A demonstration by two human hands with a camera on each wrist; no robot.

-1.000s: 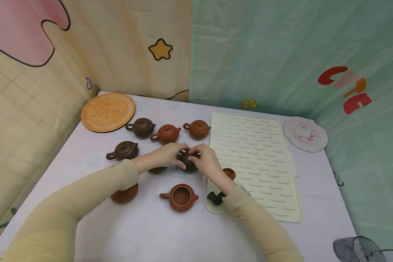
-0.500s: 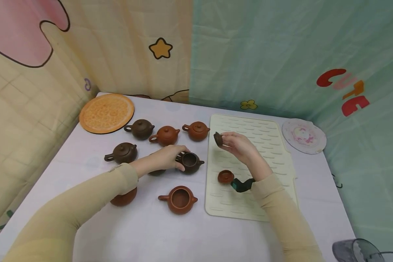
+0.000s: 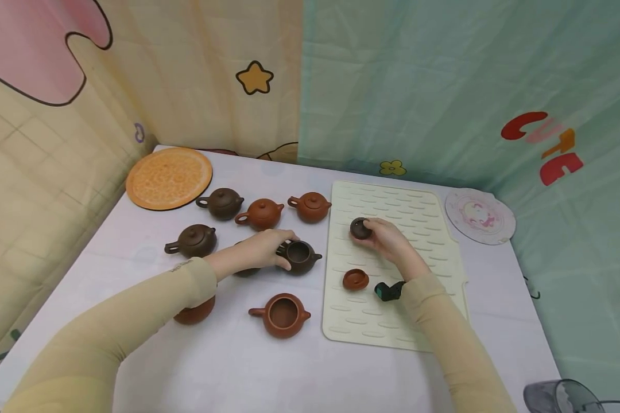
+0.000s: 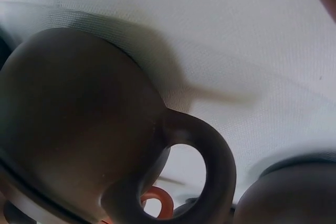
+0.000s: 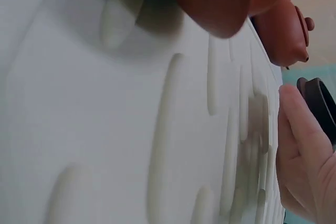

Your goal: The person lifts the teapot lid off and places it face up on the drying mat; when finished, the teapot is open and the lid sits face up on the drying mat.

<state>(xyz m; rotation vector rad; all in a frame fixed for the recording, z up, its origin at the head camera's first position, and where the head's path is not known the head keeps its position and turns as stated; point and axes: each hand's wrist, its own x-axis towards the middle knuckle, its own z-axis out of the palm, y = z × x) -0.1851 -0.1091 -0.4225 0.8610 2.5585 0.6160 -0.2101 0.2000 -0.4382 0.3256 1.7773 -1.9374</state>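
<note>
With the open dark teapot (image 3: 302, 258) as our clock centre and the far edge at 12, we count eight teapots, four dark and four reddish. Leftmost, one orange round mat (image 3: 169, 178) lies at 10 o'clock. We see two covered dark teapots (image 3: 193, 241), at 9 and 10, one half-hidden reddish teapot (image 3: 195, 314) at 8, and one half-hidden dark teapot (image 3: 247, 272) near 9. Two covered reddish teapots (image 3: 262, 214) stand between 10 and 11 and at 12; one open reddish teapot (image 3: 283, 315) sits between 6 and 7. At the centre, the left hand (image 3: 258, 250) grips the open dark teapot by its handle side, spout towards 3. Between 3 and 4, one reddish lid (image 3: 355, 279) lies on one cream mat (image 3: 408, 215). Between 2 and 3, the right hand (image 3: 384, 238) pinches one dark lid (image 3: 360, 228), hollow side up, over that mat. Further right we find one pink plate (image 3: 480, 215) near 3 and one glass (image 3: 539, 396) at 4.
</note>
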